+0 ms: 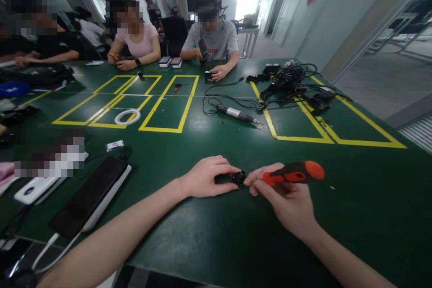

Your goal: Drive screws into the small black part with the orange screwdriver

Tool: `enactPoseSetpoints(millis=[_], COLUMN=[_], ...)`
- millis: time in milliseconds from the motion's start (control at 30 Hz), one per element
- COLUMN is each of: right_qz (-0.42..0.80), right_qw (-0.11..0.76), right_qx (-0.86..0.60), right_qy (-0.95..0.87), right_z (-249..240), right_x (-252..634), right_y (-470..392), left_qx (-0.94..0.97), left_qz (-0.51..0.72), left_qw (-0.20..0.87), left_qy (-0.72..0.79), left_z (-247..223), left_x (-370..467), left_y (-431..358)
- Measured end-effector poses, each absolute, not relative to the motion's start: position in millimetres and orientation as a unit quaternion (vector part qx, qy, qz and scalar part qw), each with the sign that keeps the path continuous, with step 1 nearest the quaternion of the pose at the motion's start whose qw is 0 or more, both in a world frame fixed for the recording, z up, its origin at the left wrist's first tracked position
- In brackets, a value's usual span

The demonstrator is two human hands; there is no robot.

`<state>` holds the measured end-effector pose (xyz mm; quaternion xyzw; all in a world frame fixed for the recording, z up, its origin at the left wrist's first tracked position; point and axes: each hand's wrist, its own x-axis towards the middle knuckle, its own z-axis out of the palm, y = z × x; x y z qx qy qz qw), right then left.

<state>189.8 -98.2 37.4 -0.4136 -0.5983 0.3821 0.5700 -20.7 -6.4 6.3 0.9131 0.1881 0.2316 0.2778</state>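
Note:
My left hand (211,176) pinches a small black part (239,178) between thumb and fingers, just above the green table (202,225). A short round piece sticks up from the part's top. To its right, my right hand (286,198) is closed around a screwdriver (293,174) with an orange and black handle. The handle's end points right, and its front end lies by my fingertips near the black part. The screwdriver's tip is hidden or too small to make out.
A grey and black pen-shaped electric tool (236,113) lies beyond my hands. Tangled black cables (290,81) are at the back right. A white ring (127,117) and a black phone (91,195) lie to the left. Across the table, a person (211,40) holds a drill.

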Motion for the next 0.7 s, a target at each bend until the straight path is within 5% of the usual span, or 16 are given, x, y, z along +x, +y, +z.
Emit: enactPoseSetpoints(millis=[700], right_qz=[0.329], right_qw=[0.588], right_qx=[-0.463], right_qy=[-0.576], right_z=[35.4], right_x=[190.1], right_y=[-95.7], left_qx=[0.910], left_qz=[0.243], left_qw=[0.282], left_qy=[0.181], left_z=[2.2], left_x=[-18.4], left_y=[-5.1])
